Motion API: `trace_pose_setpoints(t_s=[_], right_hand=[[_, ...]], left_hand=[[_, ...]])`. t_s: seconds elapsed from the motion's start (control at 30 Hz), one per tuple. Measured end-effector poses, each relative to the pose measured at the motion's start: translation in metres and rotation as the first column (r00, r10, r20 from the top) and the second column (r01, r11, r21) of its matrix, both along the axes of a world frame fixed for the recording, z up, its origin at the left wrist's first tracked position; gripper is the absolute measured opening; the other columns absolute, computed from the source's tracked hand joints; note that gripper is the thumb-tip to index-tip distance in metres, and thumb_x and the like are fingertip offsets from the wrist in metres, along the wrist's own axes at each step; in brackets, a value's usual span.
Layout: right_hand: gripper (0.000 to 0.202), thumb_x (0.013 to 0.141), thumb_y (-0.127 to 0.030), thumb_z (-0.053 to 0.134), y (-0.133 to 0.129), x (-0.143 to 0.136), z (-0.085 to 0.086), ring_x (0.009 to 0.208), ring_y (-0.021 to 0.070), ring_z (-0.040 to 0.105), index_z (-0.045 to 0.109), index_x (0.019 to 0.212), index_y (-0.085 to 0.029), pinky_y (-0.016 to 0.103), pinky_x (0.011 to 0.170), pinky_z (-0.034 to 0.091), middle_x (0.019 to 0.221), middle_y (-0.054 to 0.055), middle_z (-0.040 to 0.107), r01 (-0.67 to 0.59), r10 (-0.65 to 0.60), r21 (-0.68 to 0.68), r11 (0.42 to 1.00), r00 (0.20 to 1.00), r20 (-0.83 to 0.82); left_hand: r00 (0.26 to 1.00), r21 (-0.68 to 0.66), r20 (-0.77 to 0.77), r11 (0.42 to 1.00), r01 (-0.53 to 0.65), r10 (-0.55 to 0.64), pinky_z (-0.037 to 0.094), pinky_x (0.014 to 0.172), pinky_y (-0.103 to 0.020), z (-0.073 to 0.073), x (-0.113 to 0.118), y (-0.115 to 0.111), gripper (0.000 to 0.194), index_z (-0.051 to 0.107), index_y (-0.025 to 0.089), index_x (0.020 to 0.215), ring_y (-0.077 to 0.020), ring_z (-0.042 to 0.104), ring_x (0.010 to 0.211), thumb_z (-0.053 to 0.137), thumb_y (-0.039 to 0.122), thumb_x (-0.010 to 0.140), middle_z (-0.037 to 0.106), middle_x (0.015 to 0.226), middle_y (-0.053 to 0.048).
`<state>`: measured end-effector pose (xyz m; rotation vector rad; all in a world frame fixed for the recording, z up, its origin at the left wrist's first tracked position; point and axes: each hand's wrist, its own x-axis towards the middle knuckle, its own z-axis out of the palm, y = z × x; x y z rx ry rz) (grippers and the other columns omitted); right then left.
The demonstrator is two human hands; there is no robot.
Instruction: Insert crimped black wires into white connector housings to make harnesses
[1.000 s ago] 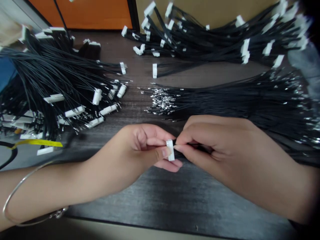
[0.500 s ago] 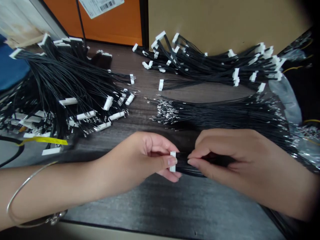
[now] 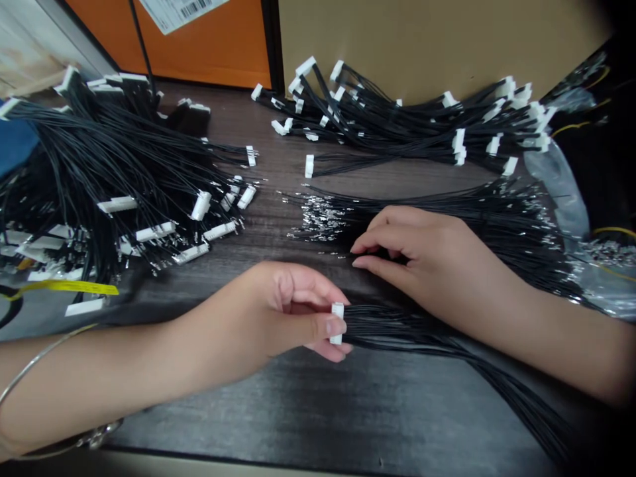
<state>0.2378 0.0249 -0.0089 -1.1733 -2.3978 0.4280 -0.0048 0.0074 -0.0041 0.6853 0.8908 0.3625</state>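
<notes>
My left hand (image 3: 298, 311) is closed around a white connector housing (image 3: 337, 323), with the thumb across its front. A bundle of black wires (image 3: 422, 330) runs from the housing to the right, over the table's front part. Above this bundle, my right hand (image 3: 412, 248) has thumb and forefinger in a pinch at the near edge of a pile of loose black wires (image 3: 477, 218). A thin black wire with a metal terminal (image 3: 342, 256) shows at those fingertips. Silvery terminals (image 3: 320, 215) cluster at the pile's left end.
Black wire harnesses with white connectors (image 3: 460, 142) lie along the back, before a tan box (image 3: 422, 46). At left is a heap of similar harnesses (image 3: 114, 146), with a yellow tag (image 3: 74, 286) near it. An orange box (image 3: 209, 53) stands behind. Clear plastic (image 3: 561, 192) lies at right.
My right hand has moved up and left, from the wires beside the housing to the loose wire pile. My left hand keeps hold of the housing. The view has shifted slightly.
</notes>
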Motion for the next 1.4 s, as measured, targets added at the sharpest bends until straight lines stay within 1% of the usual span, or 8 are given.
trace_pose_setpoints(t_s=[0.17,0.37,0.5,0.57,0.67,0.93,1.2,1.4], right_hand=[[0.019,0.098,-0.006,0.061,-0.002,-0.004,-0.008,0.081,0.0190,0.067,0.075,0.091,-0.018,0.031,0.074,0.053,0.092,0.005,0.070,0.007,-0.009,0.026,1.000,0.999,0.052],[0.024,0.106,-0.009,0.047,-0.019,-0.008,-0.006,0.098,0.0250,0.064,0.065,0.094,-0.020,0.037,0.088,0.055,0.103,0.009,0.065,0.076,-0.083,0.074,0.994,0.992,0.092],[0.023,0.109,-0.014,0.046,-0.046,-0.012,0.010,0.077,0.0177,0.059,0.053,0.090,-0.026,0.029,0.064,0.046,0.092,0.002,0.063,0.115,-0.123,0.128,0.985,0.991,0.053],[0.025,0.109,-0.012,0.046,-0.058,-0.015,0.014,0.069,0.0153,0.054,0.053,0.088,-0.025,0.030,0.058,0.039,0.087,0.000,0.059,0.087,-0.097,0.128,0.988,0.993,0.073],[0.032,0.106,-0.005,0.047,-0.067,-0.021,0.012,0.072,0.0162,0.055,0.061,0.083,-0.021,0.030,0.064,0.041,0.082,0.001,0.058,-0.017,-0.017,0.189,0.982,0.984,0.175],[0.047,0.103,-0.002,0.043,-0.058,-0.025,0.010,0.069,0.0198,0.056,0.072,0.069,-0.016,0.032,0.065,0.046,0.073,0.006,0.058,-0.145,0.041,0.301,0.943,0.945,0.326],[0.043,0.104,-0.004,0.048,-0.064,-0.024,0.008,0.069,0.0184,0.057,0.071,0.070,-0.017,0.031,0.061,0.046,0.074,0.004,0.060,-0.117,0.034,0.273,0.955,0.956,0.293],[0.034,0.098,-0.001,0.047,-0.054,-0.031,0.013,0.067,0.0167,0.063,0.064,0.075,-0.018,0.028,0.060,0.051,0.074,0.004,0.065,-0.016,0.008,0.088,0.996,0.995,0.098]], left_hand=[[0.994,0.025,0.110,1.000,0.002,-0.005,0.072,0.073,-0.021,-0.009,-0.003,-0.001,0.011,0.086,0.018,0.086,-0.0123,0.084,0.074,0.089,0.008,0.088,0.084,0.074,0.005],[0.987,0.021,0.155,0.999,-0.036,0.032,0.074,0.081,-0.023,-0.012,-0.006,-0.001,0.017,0.088,0.019,0.093,-0.0114,0.086,0.076,0.087,0.002,0.089,0.086,0.078,0.005],[0.991,-0.006,0.128,0.999,-0.048,0.048,0.073,0.081,-0.022,-0.008,-0.007,0.000,0.016,0.088,0.018,0.094,-0.0151,0.088,0.081,0.086,0.003,0.091,0.089,0.083,0.002],[0.997,0.001,0.066,0.999,-0.041,0.041,0.073,0.081,-0.022,-0.002,-0.005,0.002,0.017,0.088,0.016,0.092,-0.0139,0.087,0.078,0.082,-0.001,0.092,0.089,0.084,0.000],[1.000,0.012,0.009,1.000,-0.028,0.028,0.072,0.078,-0.021,0.005,-0.001,0.003,0.020,0.087,0.013,0.090,-0.0120,0.086,0.073,0.078,-0.004,0.093,0.090,0.083,-0.002],[1.000,0.014,0.007,1.000,-0.019,0.019,0.071,0.077,-0.020,0.005,0.000,0.002,0.018,0.087,0.014,0.090,-0.0124,0.086,0.074,0.079,-0.002,0.092,0.089,0.081,-0.001],[1.000,0.011,0.005,1.000,-0.013,0.013,0.071,0.076,-0.018,0.007,0.000,0.001,0.021,0.087,0.014,0.088,-0.0105,0.084,0.072,0.077,-0.004,0.092,0.089,0.080,0.000],[0.999,0.015,0.034,1.000,-0.019,0.019,0.073,0.075,-0.020,0.004,0.002,0.000,0.020,0.087,0.015,0.082,-0.0103,0.082,0.072,0.084,-0.005,0.084,0.087,0.077,0.001]])
